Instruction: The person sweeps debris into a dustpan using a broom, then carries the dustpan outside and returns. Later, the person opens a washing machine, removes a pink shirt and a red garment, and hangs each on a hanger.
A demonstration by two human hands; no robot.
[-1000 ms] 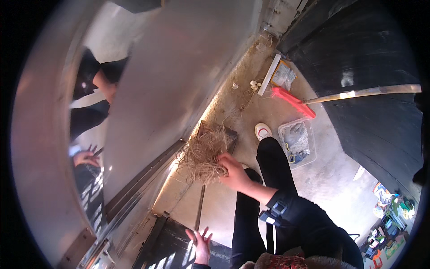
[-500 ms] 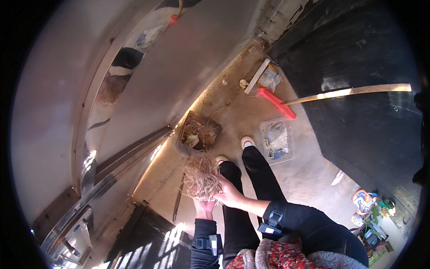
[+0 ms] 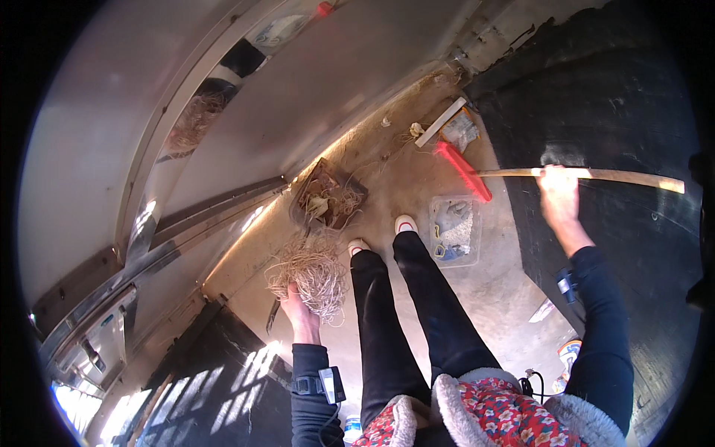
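Note:
My left hand grips a loose tangle of pale straw-like fibre, held low in front of my left leg. Just beyond it on the floor lies a dark tray with more fibre and scraps in it. My right hand is closed around the long wooden handle of a broom with a red head, which rests on the floor ahead of my feet. My legs in black trousers and light shoes stand between the two hands.
A clear plastic container with small items sits on the concrete floor by my right foot. A flat white board lies near the far wall. A grey curved panel rises on the left, a black surface on the right.
My right hand has left the fibre bundle and taken the broom handle on the right. The left hand now holds the bundle alone. The view has tilted more upright.

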